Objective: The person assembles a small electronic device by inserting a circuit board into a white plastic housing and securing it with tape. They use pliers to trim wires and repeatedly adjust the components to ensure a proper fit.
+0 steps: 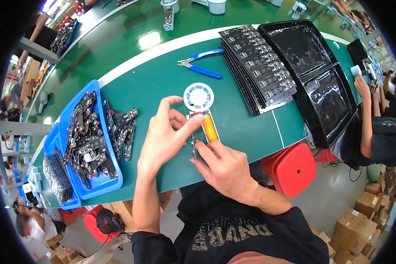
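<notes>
On the green table in front of me lies a small handheld fan housing with a white round, spoked head (199,97). An orange cylindrical battery (210,128) sits in its handle. My left hand (163,136) is at the housing's left side, its thumb pressed on the handle just below the head and its index finger curled near the rim. My right hand (226,169) pinches the lower end of a narrow dark circuit board (193,147), which stands on edge along the handle's left side. My fingers hide part of the handle and board.
Blue-handled cutters (202,64) lie beyond the fan. To the left, a blue bin (119,182) holds many loose boards, with more boards (128,132) beside it. Board panels (262,66) are stacked at right, by a black tray (300,48). A red stool (290,169) stands below.
</notes>
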The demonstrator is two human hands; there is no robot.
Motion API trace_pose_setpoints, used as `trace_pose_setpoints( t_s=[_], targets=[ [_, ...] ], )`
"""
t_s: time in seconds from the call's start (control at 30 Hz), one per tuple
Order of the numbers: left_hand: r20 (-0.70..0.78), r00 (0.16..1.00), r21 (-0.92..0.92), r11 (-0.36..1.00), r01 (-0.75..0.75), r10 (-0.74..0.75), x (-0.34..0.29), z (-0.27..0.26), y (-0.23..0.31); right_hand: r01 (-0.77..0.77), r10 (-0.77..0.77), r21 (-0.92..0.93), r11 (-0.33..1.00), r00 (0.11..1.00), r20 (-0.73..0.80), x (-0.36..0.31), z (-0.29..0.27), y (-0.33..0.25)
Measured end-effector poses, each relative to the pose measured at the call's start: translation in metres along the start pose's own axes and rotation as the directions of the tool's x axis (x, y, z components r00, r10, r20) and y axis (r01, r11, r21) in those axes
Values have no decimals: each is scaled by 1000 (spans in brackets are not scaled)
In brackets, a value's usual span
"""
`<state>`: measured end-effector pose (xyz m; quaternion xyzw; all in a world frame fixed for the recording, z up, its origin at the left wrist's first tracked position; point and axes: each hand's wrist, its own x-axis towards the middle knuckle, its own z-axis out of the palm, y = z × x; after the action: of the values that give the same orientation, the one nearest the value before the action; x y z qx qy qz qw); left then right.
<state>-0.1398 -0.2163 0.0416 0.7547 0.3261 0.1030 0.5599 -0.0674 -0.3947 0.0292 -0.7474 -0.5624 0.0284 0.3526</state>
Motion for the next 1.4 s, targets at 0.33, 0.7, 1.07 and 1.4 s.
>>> trace_pose_setpoints(
  t_s=[0.33, 0.7, 1.07, 1.4],
  targets=[
    [154, 988, -329, 943, 37, 15, -6, -7, -25, 64, -60, 86, 994, 997, -45, 47, -31, 23],
    [59, 981, -209, 963, -171, 187, -6, 1, -44, 180, 3, -361, 915, 891, 453, 206, -11, 118],
    [-100, 949, -85, 948, -308, 299, -12, 12, -42, 365, -64, -537, 761, 865, 498, 211, -5, 102],
    [-240, 942, -164, 947, -277, 234, -38, 35, -40, 182, -173, -92, 979, 981, 92, 203, -28, 49]
  ],
)
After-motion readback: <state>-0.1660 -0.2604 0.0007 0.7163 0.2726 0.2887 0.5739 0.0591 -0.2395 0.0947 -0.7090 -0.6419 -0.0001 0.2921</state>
